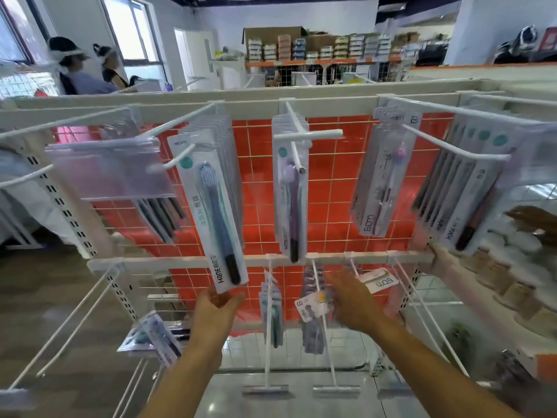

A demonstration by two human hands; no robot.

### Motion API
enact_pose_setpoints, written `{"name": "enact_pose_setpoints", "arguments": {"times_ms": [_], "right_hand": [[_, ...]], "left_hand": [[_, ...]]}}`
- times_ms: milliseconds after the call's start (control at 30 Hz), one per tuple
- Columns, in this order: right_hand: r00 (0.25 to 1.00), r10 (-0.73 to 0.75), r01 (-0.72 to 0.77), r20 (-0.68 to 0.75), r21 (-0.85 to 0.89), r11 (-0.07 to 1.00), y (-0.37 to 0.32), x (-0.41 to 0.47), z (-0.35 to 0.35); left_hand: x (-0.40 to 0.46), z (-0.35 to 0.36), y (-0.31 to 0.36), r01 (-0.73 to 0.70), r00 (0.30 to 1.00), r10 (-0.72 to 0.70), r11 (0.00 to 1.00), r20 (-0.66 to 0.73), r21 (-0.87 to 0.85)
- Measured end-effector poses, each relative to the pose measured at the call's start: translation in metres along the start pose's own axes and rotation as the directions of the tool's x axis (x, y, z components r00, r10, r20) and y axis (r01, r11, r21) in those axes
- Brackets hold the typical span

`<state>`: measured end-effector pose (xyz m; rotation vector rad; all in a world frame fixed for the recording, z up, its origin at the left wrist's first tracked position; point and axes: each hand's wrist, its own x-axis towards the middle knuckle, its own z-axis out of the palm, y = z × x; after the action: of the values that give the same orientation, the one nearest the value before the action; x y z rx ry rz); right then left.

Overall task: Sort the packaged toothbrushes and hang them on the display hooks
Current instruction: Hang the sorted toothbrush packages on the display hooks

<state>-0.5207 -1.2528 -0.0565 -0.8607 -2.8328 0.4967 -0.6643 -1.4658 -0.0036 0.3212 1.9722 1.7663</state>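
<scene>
Orange tiles back a white hook rack (259, 260) where the left hand (218, 303) cups, open-fingered, the bottom of a hanging toothbrush pack (211, 212), light, stiff, slippery card best held by its edges, while the blurred right hand (351, 300), grip unclear, reaches the lower packs (312, 306).

The white card pack with a blue-grey toothbrush (217, 212) reads "Hane" at its foot and "NO.911" at its top. The clear pack with a pink-headed toothbrush (380, 188) reads "BDM". The grey packs on the right hook (452, 212) read "Hane".
</scene>
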Motion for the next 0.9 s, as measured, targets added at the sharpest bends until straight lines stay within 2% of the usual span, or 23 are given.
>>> {"name": "enact_pose_setpoints", "arguments": {"times_ms": [67,167,433,733,900], "right_hand": [[0.997,0.001,0.005,0.071,-0.089,0.996,0.003,-0.003,0.007],[0.999,-0.019,0.026,0.049,-0.156,0.987,0.004,-0.007,0.012],[1.0,-0.01,0.007,-0.019,-0.155,0.988,-0.001,-0.02,0.014],[0.996,0.085,-0.079,0.025,-0.197,0.977,-0.022,-0.046,-0.001],[0.99,0.14,-0.138,0.004,-0.139,0.981,-0.04,-0.052,-0.013]], "left_hand": [[-0.001,0.005,-0.007,0.026,1.0,-0.026,1.0,-0.005,0.004],[-0.005,0.011,-0.012,0.071,0.997,-0.071,0.998,0.016,0.002],[-0.014,0.022,-0.021,0.122,0.991,-0.123,0.992,0.043,0.028],[-0.027,0.025,-0.028,0.106,0.992,-0.111,0.991,0.056,0.085],[-0.034,0.033,-0.033,0.138,0.985,-0.149,0.983,0.084,0.12]]}}
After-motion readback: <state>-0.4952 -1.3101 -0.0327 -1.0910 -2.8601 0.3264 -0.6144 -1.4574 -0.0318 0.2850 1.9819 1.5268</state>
